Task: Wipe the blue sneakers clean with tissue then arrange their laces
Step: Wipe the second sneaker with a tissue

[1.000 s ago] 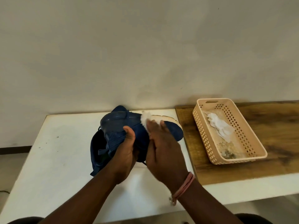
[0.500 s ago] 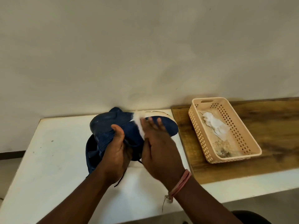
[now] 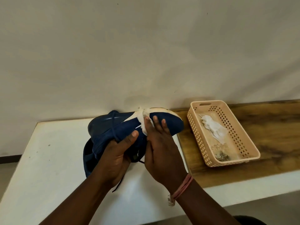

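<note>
You've got one view, from your head, looking forward and down, close over your left hand (image 3: 116,157) and right hand (image 3: 159,150), wall filling everything beyond them.

The sneaker (image 3: 164,125) is dark blue with an off-white sole edge and a small white mark on its side; its lace (image 3: 113,125) is dark blue too. The tissue (image 3: 142,117) is white. The basket (image 3: 243,143) is pale peach with rows of small square holes, and holds a white tissue scrap (image 3: 212,127). One table (image 3: 48,159) is white, the other tabletop (image 3: 267,127) brown wood grain with dark streaks. The wristband (image 3: 183,186) is pink
</note>
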